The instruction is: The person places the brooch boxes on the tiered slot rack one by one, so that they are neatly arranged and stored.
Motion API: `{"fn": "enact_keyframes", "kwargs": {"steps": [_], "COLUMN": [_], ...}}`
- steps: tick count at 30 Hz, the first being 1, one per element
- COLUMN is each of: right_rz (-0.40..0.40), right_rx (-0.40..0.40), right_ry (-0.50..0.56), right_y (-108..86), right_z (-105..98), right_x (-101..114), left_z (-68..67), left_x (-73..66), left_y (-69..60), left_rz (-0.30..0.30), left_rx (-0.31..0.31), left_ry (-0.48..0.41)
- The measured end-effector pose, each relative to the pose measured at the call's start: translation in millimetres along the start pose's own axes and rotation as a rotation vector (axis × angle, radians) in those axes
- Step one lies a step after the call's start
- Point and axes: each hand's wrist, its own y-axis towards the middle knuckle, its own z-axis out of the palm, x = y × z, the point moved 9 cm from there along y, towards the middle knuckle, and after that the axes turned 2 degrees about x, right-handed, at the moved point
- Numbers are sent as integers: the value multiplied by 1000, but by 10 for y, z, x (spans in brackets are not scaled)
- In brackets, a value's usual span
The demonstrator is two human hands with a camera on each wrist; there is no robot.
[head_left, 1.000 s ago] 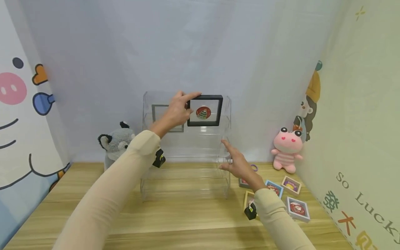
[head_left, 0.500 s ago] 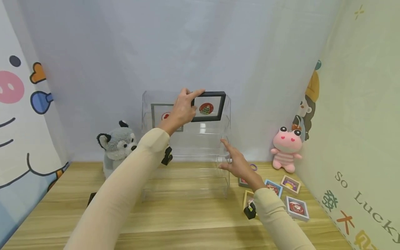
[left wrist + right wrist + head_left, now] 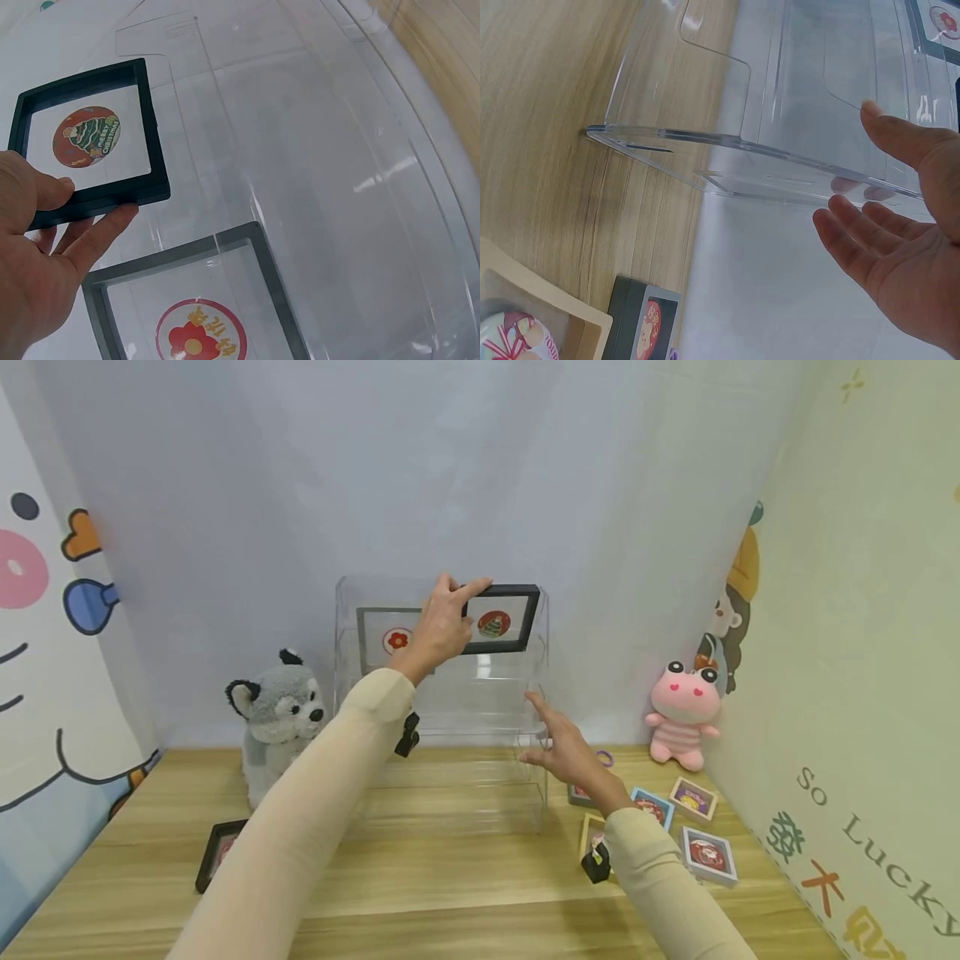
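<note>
My left hand (image 3: 442, 622) pinches a black square display frame (image 3: 157, 161), thumb in front and fingers behind its edge. Inside the frame is a round red badge (image 3: 494, 624) with a Christmas tree. The frame is at the top tier of a clear acrylic tiered rack (image 3: 480, 718); whether it rests on the tier I cannot tell. A grey frame (image 3: 187, 251) with a red flower badge stands to its left, partly behind my wrist. My right hand (image 3: 567, 752) is beside the rack's right side panel (image 3: 780, 154), thumb and loosely spread fingers on either side of its edge.
Right of the rack lie several small frames, including a white one (image 3: 708, 855), a blue one (image 3: 670, 818) and a yellow one (image 3: 584, 843). A pink plush (image 3: 685, 714) sits behind them. At left are a grey husky plush (image 3: 281, 714) and a black frame (image 3: 206, 864).
My left hand has carried the black frame a little to the right and slightly up along the top tier. My right hand stays by the rack's side. The table's black frame has come into sight.
</note>
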Motion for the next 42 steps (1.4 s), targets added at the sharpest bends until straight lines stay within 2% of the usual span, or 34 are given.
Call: {"fn": "enact_keyframes", "kwargs": {"steps": [11, 18, 28, 36, 42], "right_rz": [1, -1, -6, -5, -8], "right_rx": [-8, -6, -15, -10, -12], "right_ry": [9, 7, 8, -1, -11], "right_y": [8, -8, 5, 4, 1], "right_z": [-12, 24, -8, -6, -6], "right_x": [5, -6, -5, 10, 16], "left_z": [225, 376, 390, 383, 376], "left_x": [57, 116, 180, 207, 213], "left_y": [-9, -36, -1, -9, -25], "left_rz": [7, -21, -63, -80, -75], "left_rx": [72, 87, 59, 60, 60], "left_ry": [66, 43, 20, -3, 17]}}
